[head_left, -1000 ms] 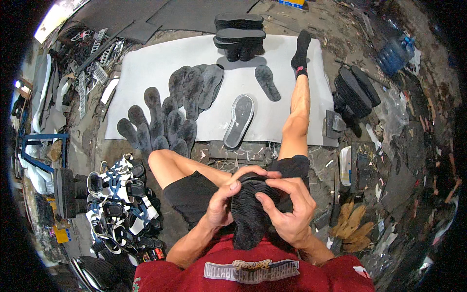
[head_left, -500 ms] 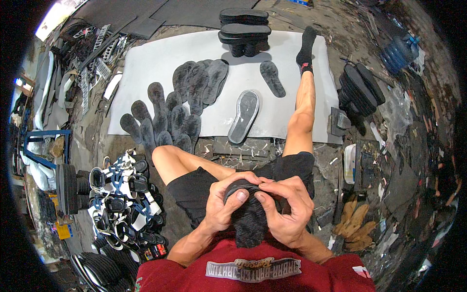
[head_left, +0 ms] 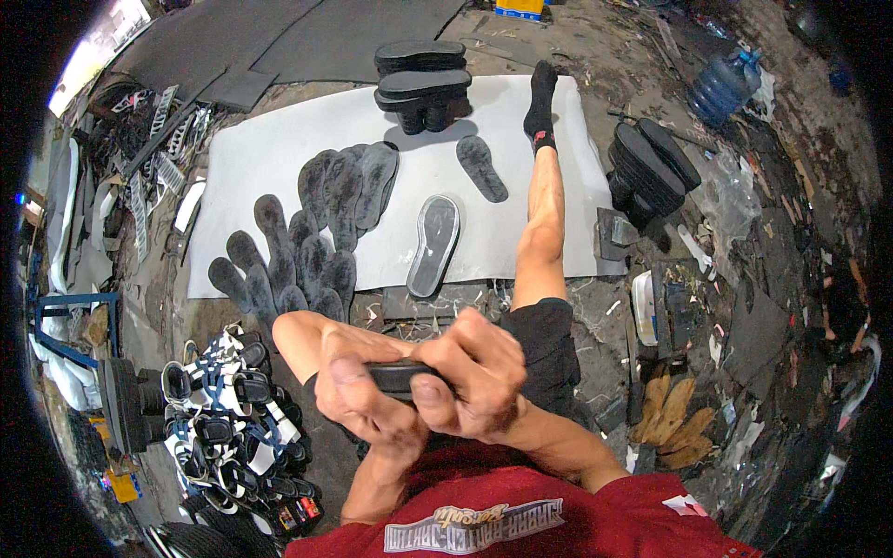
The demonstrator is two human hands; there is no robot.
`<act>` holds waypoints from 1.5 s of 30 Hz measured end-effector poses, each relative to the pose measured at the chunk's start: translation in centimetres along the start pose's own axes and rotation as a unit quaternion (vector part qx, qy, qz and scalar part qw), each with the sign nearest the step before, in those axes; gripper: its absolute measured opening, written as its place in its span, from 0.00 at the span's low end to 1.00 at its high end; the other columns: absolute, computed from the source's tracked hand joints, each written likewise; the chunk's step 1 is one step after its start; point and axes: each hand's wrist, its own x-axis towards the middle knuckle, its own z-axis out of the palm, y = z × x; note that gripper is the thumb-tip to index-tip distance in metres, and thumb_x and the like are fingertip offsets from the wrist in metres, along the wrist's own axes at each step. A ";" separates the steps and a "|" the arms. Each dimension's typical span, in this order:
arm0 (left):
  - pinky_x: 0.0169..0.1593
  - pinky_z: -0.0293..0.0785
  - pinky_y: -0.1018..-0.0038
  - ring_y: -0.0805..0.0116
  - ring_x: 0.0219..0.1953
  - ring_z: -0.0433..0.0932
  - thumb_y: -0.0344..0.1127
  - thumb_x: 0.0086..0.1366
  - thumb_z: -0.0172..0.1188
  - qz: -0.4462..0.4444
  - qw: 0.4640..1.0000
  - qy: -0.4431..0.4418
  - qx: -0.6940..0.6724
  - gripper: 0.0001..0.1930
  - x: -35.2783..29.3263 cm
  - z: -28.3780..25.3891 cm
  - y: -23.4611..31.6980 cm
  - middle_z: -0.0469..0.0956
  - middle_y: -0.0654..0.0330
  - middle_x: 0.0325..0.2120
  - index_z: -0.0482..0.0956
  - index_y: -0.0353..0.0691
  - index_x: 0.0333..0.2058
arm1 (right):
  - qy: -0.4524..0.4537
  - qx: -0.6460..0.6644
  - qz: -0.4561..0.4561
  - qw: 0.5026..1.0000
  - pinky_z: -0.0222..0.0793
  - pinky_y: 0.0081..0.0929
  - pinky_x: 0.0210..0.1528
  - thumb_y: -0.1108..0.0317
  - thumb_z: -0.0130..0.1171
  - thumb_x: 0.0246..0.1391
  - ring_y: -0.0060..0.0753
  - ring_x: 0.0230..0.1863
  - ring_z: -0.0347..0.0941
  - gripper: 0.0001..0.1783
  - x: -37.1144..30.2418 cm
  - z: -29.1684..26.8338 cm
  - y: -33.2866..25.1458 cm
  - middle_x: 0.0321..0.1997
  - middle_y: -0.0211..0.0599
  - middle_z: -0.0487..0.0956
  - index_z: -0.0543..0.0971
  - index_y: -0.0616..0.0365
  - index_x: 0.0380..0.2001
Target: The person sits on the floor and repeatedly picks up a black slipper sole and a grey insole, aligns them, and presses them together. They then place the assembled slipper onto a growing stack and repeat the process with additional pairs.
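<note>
A black shoe sole (head_left: 400, 379) is gripped between both hands in front of my chest, with its dark edge facing up and most of it hidden. My left hand (head_left: 365, 395) is closed on its left part, the thumb lying along the edge. The fingers of my right hand (head_left: 476, 372) curl over the other side, thumb pressed against the sole. Beyond the hands, a grey sole with a pale rim (head_left: 433, 244) lies on a white sheet (head_left: 502, 251). A dark insole (head_left: 482, 169) rests farther off, and several overlapping fuzzy dark insoles (head_left: 321, 214) spread to the left.
Stacked black soles (head_left: 423, 84) stand at the sheet's far edge; another stack (head_left: 651, 167) is to the right. A pile of sandal straps (head_left: 237, 409) lies at left. Work gloves (head_left: 672, 423), a blue water jug (head_left: 724, 88) and scraps cover the right floor. My right leg (head_left: 542, 214) stretches across the sheet.
Both hands have moved up and left, away from my chest, turning the sole so its edge shows. The right fingers now curl more tightly. The whole view has shifted slightly.
</note>
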 end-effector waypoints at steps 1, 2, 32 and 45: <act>0.31 0.64 0.68 0.68 0.23 0.66 0.47 0.81 0.44 0.004 0.998 0.064 0.003 0.27 -0.1 0.8 -1.1 0.68 0.57 0.20 0.71 0.34 0.23 | 0.016 0.012 0.023 1.000 0.71 0.45 0.30 0.58 0.64 0.63 0.50 0.29 0.74 0.13 0.1 1.0 0.3 0.28 0.42 0.69 0.80 0.57 0.33; 0.29 0.63 0.68 0.68 0.22 0.65 0.46 0.81 0.44 0.002 0.996 0.085 0.016 0.27 0.4 1.7 -1.8 0.67 0.57 0.19 0.69 0.34 0.23 | -0.007 0.004 0.077 0.997 0.71 0.46 0.32 0.59 0.60 0.67 0.54 0.32 0.74 0.14 0.1 1.7 0.9 0.31 0.45 0.71 0.79 0.58 0.33; 0.54 0.69 0.67 0.63 0.47 0.72 0.58 0.86 0.33 -0.283 0.956 -0.010 -0.072 0.34 -3.2 1.7 -11.7 0.77 0.52 0.47 0.74 0.28 0.48 | -0.012 0.036 0.306 0.951 0.69 0.47 0.38 0.65 0.44 0.79 0.58 0.33 0.75 0.17 -7.4 3.1 9.2 0.32 0.52 0.78 0.73 0.65 0.36; 0.82 0.38 0.67 0.52 0.82 0.46 0.54 0.87 0.28 -0.309 0.947 0.082 -0.032 0.39 -4.6 7.2 -11.3 0.45 0.38 0.80 0.49 0.19 0.76 | 0.068 -0.028 0.260 0.963 0.70 0.52 0.39 0.61 0.41 0.79 0.64 0.34 0.75 0.23 -10.1 4.4 9.7 0.31 0.58 0.76 0.76 0.66 0.34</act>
